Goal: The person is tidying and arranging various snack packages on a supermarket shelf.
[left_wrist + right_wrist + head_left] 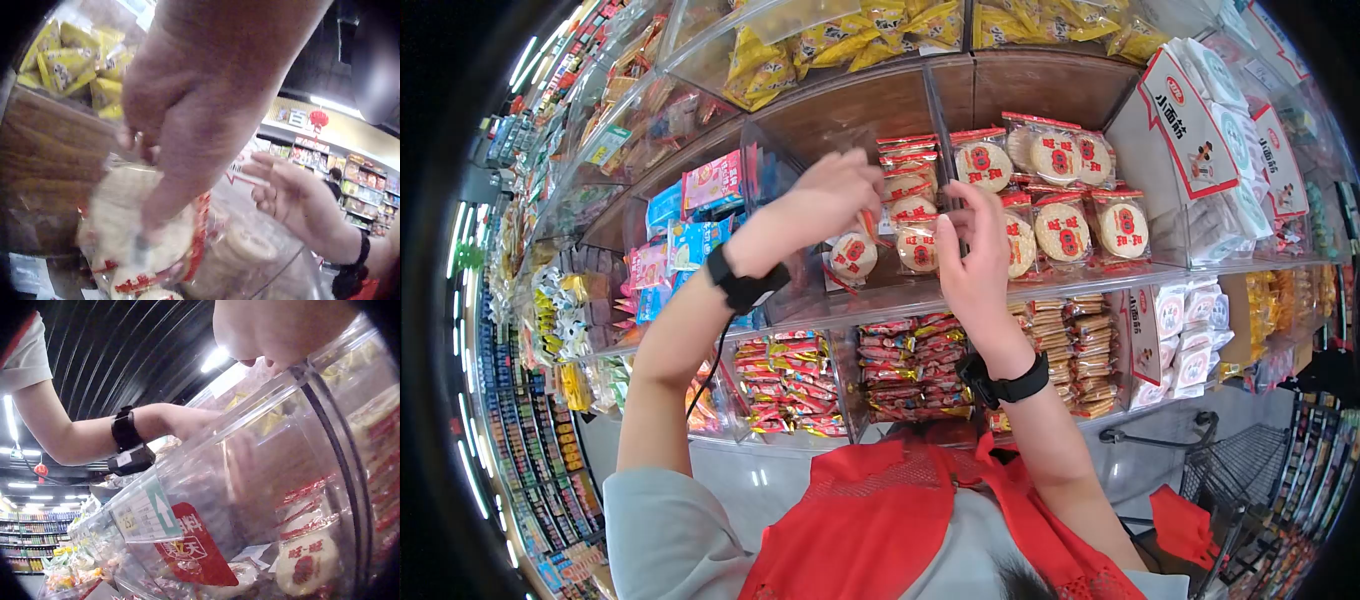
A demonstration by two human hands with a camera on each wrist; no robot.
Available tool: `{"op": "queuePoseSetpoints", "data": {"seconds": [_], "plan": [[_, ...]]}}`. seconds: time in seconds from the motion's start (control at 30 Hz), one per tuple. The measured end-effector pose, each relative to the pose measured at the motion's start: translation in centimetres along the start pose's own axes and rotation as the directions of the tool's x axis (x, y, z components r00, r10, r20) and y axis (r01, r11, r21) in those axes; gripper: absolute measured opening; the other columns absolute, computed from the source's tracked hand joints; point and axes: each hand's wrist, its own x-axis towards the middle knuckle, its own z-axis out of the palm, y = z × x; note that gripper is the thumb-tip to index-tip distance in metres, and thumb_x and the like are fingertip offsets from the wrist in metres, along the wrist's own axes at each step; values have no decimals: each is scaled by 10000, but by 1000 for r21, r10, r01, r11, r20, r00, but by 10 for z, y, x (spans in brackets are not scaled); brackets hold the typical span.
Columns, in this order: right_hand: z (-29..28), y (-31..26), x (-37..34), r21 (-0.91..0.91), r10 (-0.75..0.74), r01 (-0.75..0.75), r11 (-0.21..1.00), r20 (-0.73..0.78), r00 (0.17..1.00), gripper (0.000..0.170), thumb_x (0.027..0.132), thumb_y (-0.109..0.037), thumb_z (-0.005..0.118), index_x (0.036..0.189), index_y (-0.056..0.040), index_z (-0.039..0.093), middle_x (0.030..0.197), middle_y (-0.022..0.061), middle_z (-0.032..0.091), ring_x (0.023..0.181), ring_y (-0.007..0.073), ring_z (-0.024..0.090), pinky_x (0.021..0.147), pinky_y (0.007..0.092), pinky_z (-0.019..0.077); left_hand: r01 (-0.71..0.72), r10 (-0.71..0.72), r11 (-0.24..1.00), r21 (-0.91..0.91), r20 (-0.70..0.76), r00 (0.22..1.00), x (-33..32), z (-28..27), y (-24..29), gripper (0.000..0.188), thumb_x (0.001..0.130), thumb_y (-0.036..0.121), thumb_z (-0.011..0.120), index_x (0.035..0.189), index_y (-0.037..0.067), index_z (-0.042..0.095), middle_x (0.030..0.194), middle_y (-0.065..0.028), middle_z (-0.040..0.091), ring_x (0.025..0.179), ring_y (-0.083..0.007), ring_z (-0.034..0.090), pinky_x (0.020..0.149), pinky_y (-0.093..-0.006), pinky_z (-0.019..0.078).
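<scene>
My left hand is inside a clear bin, blurred by movement. It pinches a clear-wrapped round rice cracker packet, the thumb lying across its face. Below the hand, another cracker packet lies at the bin's front left, and a column of red-edged packets stands along the divider. My right hand is at the clear divider, near the bins' front edge, its fingers loosely bent and holding nothing. Beyond it, the adjoining bin holds several similar rice cracker packets.
Blue and pink snack bags fill the bin to the left. Yellow bags are in the upper row. White packs with a printed card stand at right. Red-wrapped snacks lie in the lower row. A shopping cart stands at lower right.
</scene>
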Motion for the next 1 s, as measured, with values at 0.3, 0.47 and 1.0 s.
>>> {"op": "queuePoseSetpoints", "data": {"seconds": [0.3,0.47,1.0], "plan": [[-2,3,-2,71,-9,0,997,126,992,535,848,-88,546,1309,7,292,1037,161,564,781,193,586,701,311,480,-202,153,979,11,-691,706,-50,-12,34,414,573,22,645,907,257,710,1179,-37,533,1116,-290,450,926,-394,385],[-4,1,-3,194,28,-62,979,176,984,663,819,-87,600,1346,2,207,999,144,584,807,176,592,712,286,476,-315,194,943,-106,-593,781,-40,6,49,449,587,-45,607,941,219,690,1283,-78,448,1209,-338,373,991,-442,338],[-4,2,1,98,1,15,995,-160,987,424,879,0,451,1282,-8,320,1196,133,452,1068,215,508,937,338,383,185,-224,920,-344,-75,972,18,34,1,303,677,105,692,961,27,621,907,-155,635,848,-303,611,738,-365,478]]}}
